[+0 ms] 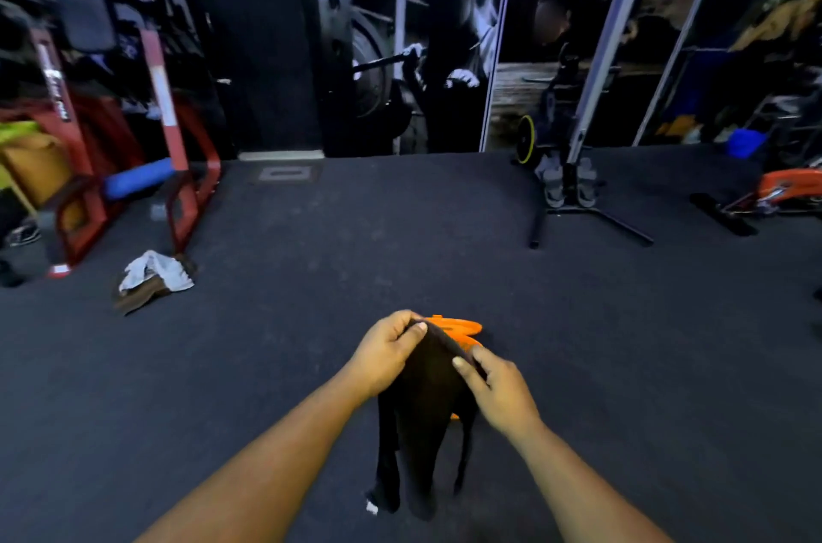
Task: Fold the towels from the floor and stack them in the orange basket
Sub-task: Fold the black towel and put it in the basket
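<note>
A black towel hangs down in front of me, held by its top edge. My left hand pinches the left part of that edge, and my right hand pinches the right part, a little lower. Behind the towel the orange basket stands on the floor; only its rim shows above the towel. A small heap of white and brown towels lies on the dark floor to the far left.
A red metal rack with a blue roll stands at the left. A black stand with grey dumbbells is at the right, with orange equipment further right. Dark carpet spreads between them.
</note>
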A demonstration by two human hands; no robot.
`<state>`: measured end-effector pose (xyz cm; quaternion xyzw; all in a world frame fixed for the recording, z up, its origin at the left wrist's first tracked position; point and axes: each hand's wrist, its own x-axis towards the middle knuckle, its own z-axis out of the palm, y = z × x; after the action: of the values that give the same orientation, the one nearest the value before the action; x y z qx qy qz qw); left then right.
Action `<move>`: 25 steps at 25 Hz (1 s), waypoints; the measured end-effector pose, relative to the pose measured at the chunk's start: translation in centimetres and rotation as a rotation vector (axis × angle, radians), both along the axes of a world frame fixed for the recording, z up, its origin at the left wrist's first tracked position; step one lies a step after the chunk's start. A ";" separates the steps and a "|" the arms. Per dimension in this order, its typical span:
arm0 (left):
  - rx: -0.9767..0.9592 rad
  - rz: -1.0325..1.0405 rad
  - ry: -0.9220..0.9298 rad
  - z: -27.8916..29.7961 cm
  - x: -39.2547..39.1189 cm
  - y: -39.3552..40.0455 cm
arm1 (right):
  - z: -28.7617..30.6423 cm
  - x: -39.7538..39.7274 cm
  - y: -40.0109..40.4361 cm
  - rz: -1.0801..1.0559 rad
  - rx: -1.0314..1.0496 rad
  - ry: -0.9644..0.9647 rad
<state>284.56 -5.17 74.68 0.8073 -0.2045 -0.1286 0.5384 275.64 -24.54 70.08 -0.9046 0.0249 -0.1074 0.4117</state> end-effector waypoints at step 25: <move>0.299 0.203 -0.076 -0.3 13.2 -1.4 | 1.9 18.7 -2.4 0.340 0.000 -0.049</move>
<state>297.80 -6.57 74.42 0.8992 -0.1210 -0.0720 0.4143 294.37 -26.91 72.02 -0.8928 -0.1386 -0.0584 0.4246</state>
